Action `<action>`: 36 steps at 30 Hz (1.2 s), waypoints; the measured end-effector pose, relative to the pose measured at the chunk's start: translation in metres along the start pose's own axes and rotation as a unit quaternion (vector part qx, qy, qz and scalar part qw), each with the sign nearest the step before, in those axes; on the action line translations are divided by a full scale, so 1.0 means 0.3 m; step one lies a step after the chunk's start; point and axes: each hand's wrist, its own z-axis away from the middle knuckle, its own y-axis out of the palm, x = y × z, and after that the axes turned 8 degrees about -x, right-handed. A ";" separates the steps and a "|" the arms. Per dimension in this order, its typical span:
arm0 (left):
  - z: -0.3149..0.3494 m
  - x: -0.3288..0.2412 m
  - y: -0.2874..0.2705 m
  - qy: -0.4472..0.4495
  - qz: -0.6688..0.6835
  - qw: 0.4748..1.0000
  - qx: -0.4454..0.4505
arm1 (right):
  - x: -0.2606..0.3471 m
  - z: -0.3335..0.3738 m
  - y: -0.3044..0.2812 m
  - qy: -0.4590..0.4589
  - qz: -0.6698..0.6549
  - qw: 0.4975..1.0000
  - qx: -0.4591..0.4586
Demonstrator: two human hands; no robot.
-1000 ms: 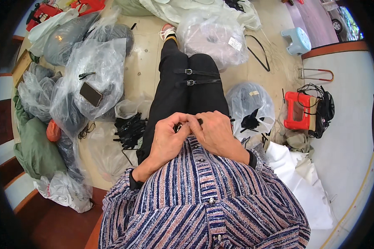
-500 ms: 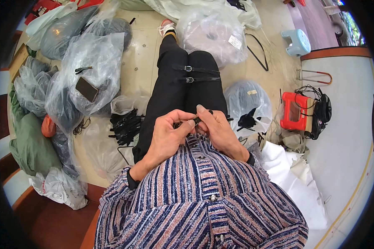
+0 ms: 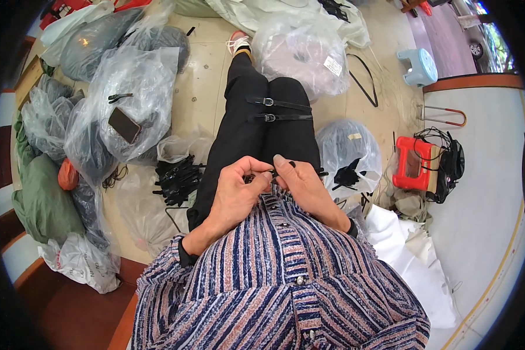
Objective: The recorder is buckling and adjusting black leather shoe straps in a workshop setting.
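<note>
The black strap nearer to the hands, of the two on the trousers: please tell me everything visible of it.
The strap is narrow, black and leather-like, with a silver-coloured, metal-looking buckle toward its left end. It lies crosswise over both legs of the black trousers, apart from the left hand and right hand; its underside is hidden.

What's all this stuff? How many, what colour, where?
held piece: 1, dark, centre
buckled straps: 2, black, across the trousers
strip pile: 1, black, left of centre
plastic bags: several, clear or white, left, right, ahead
phone: 1, dark, on one bag
sack: 1, green, left
small bag: 1, orange, left
stool: 1, blue, upper right
plastic frame: 1, red, right
bundle: 1, black, right
cloth: count unclear, white, lower right
wheel: 1, dark, top right
trousers: 1 pair, black, centre
shoe: 1 showing, pink, top
shirt: 1, striped, bottom
left fingers: one set, on the piece
right fingers: one set, on it
</note>
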 end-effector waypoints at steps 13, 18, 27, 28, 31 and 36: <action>0.031 0.030 0.020 0.188 -0.165 0.967 -0.057 | 0.014 0.061 0.027 -0.359 0.418 0.833 -0.050; 0.014 0.017 -0.030 0.015 0.019 0.999 0.042 | 0.056 0.048 -0.045 -0.278 0.427 0.859 0.056; 0.015 0.009 -0.031 0.016 0.085 0.994 0.070 | 0.011 0.009 -0.048 -0.116 0.063 0.988 0.078; 0.017 0.009 -0.024 0.017 0.084 0.994 0.069 | 0.009 0.008 -0.046 -0.105 0.053 0.987 0.112; 0.017 0.006 -0.016 0.098 0.010 0.992 0.075 | -0.023 -0.006 -0.067 -0.048 -0.077 0.985 0.144; 0.004 -0.002 -0.074 0.077 0.102 0.992 -0.001 | -0.051 -0.018 -0.079 -0.020 -0.268 0.947 0.178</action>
